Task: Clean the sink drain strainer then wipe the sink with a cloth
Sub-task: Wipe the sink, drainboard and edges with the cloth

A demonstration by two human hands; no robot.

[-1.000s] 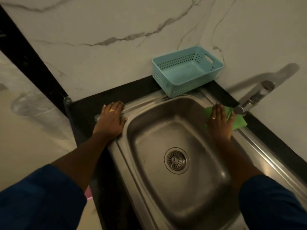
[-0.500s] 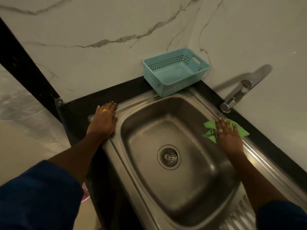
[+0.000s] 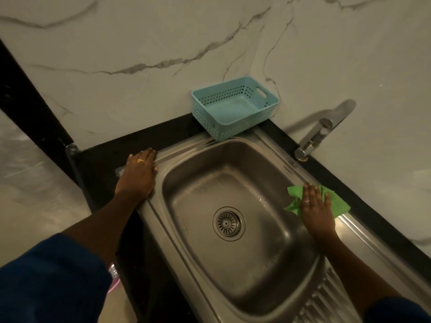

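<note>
The strainer [image 3: 228, 223] at the bottom of the sink [image 3: 256, 264] looks clean, so I think only wiping is left: the right hand [image 3: 316, 210] presses the green cloth [image 3: 339, 201] flat on the right edge, and the left hand [image 3: 137, 176] rests flat on the left edge.

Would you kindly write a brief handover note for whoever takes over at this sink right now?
Left hand: flat, fingers straight, resting on the left rim of the sink, holding nothing.
Right hand: flat, pressing the green cloth onto the right rim.
Drain strainer: seated in the drain, mid-basin; looks free of debris, though the light is dim.
Done: apparently the strainer; wiping is at the right rim.
Left: probably the remaining rim and the basin.
</note>
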